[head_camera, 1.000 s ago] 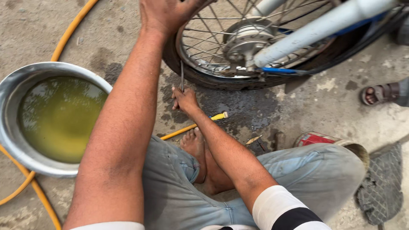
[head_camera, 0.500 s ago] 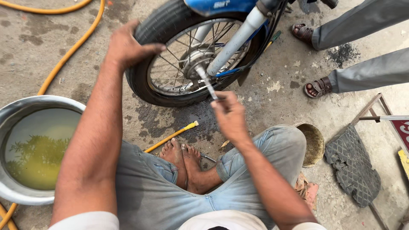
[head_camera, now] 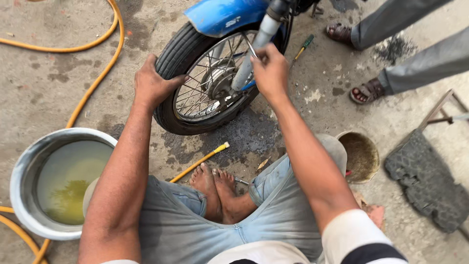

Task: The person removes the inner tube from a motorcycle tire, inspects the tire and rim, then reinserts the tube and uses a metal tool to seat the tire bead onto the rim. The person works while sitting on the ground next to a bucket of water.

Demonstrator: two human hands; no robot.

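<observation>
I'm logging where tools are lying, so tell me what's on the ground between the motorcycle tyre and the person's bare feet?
In the head view, a yellow-handled tool lies on dark, stained concrete between the tyre and the bare feet.

Rough stained concrete floor (head_camera: 44,93), carrying a yellow hose (head_camera: 93,78), metal basin of greenish water (head_camera: 29,166), motorcycle front wheel (head_camera: 171,63), screwdriver (head_camera: 302,49), small rusty bowl (head_camera: 361,156) and tyre scrap (head_camera: 430,186).
</observation>
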